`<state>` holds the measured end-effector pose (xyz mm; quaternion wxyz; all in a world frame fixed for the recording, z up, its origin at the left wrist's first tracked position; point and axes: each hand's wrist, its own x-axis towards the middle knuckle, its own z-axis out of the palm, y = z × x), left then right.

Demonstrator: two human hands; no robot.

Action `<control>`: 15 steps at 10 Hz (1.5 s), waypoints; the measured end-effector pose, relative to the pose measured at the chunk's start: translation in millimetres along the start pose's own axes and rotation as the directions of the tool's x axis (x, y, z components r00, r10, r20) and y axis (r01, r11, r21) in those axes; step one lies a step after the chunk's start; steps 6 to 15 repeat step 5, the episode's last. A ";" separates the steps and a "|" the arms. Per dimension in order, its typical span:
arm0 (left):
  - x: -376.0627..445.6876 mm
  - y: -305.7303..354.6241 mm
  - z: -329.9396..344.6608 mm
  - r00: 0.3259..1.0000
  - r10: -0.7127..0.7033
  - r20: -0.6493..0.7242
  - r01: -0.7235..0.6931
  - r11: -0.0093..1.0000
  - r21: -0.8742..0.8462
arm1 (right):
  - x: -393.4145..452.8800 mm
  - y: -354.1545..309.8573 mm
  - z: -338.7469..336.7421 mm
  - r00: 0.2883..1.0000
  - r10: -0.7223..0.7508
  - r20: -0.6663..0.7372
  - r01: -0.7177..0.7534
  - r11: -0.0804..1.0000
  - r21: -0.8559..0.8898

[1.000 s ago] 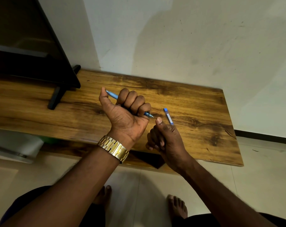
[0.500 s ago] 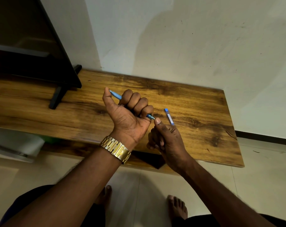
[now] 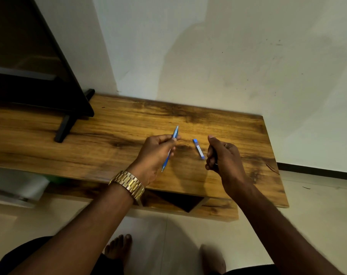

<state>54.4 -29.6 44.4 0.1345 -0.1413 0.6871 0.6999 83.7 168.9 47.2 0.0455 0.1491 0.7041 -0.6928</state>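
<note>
Left hand point(image 3: 155, 155), a fist before, now pinching the pen point(image 3: 166, 160) loosely just left of the tube point(image 3: 198, 148) on the table point(image 3: 109, 139); right hand point(image 3: 224, 157) pulled away to its right, curled, contents unclear.

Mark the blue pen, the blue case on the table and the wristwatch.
blue pen point(image 3: 175, 132), head view, upper barrel.
blue case point(image 3: 198, 149), head view, mid body.
wristwatch point(image 3: 129, 183), head view, gold band.

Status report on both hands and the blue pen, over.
Left hand grips blue pen above table. Right hand curled, apart from pen, contents unclear. Small blue case lies on table between hands. Nothing in the way.
</note>
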 end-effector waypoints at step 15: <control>29.4 -33.9 -3.8 0.910 0.373 -0.183 -0.193 0.770 0.608 | 15.1 28.2 -29.3 0.943 -0.332 0.000 0.185 0.525 -0.831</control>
